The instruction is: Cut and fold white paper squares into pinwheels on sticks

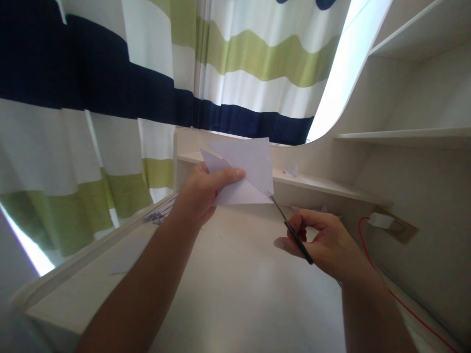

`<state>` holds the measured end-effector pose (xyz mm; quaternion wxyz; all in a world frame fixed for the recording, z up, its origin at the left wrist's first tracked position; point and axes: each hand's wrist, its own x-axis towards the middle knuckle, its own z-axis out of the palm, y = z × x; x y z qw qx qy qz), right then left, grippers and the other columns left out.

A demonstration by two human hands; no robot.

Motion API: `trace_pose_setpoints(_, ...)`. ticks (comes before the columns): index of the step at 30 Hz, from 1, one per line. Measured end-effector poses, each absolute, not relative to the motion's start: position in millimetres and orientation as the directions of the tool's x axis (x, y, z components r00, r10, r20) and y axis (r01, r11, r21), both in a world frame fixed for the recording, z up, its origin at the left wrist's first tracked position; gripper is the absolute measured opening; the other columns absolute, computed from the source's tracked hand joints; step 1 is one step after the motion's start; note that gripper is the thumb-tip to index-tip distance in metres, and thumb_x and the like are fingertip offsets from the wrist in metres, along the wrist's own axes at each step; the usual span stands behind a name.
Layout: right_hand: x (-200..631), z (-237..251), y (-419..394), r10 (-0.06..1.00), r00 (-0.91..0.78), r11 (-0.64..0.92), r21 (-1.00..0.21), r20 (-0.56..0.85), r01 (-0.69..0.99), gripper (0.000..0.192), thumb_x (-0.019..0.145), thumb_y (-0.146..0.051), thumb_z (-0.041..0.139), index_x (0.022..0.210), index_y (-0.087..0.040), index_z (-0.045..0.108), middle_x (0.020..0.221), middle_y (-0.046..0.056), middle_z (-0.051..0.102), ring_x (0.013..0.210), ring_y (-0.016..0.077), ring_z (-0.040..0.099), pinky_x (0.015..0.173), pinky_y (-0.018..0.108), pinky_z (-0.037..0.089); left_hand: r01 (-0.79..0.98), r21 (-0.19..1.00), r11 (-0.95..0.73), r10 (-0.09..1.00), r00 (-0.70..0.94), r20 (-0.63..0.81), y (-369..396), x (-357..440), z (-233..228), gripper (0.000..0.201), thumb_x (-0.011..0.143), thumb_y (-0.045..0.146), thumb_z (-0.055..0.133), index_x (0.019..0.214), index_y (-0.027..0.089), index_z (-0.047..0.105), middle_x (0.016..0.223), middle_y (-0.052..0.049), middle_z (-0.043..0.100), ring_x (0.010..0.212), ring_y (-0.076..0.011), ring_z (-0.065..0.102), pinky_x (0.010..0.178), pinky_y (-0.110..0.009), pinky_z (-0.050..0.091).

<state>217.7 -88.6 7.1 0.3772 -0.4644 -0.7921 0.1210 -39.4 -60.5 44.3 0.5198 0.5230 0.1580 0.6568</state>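
Observation:
My left hand [206, 191] grips a folded sheet of white paper [253, 159], its thumb flat across the front and the other fingers behind. A slanting edge runs from the paper's upper left down to its lower right corner, where layers overlap. In my right hand [324, 240] is a pair of scissors [296, 238] with a black handle, the fingers closed round it. The thin blades point up and left, their tip meeting the paper near its lower right corner. Whether the blades are parted I cannot tell. Both hands are above the white desk [235, 294].
A white sheet [128, 257] and a small bundle of grey-tipped thin items [158, 215] lie on the desk's left. Paper scraps [292, 170] rest on the back shelf. At right, a red cable [401, 301] runs from a white plug [380, 220]. Striped curtains [257, 59] hang behind.

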Motion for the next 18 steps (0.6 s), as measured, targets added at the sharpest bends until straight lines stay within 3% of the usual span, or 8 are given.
trace_pose_setpoints(18,218.3,6.4,-89.2,0.819,-0.282,0.544,-0.523,0.5,0.656,0.047,0.076,-0.056,0.089,0.069,-0.021,0.059,0.063,-0.004,0.055,0.061,0.0128,0.046,0.057,0.028,0.038,-0.466,0.779,-0.419,0.869,0.042,0.492,-62.7,-39.0,45.5,0.036,0.063,0.028,0.091,0.096,0.017,0.081,0.089,-0.006,0.081,0.083,-0.0254,0.078,0.062,-0.027,0.059)
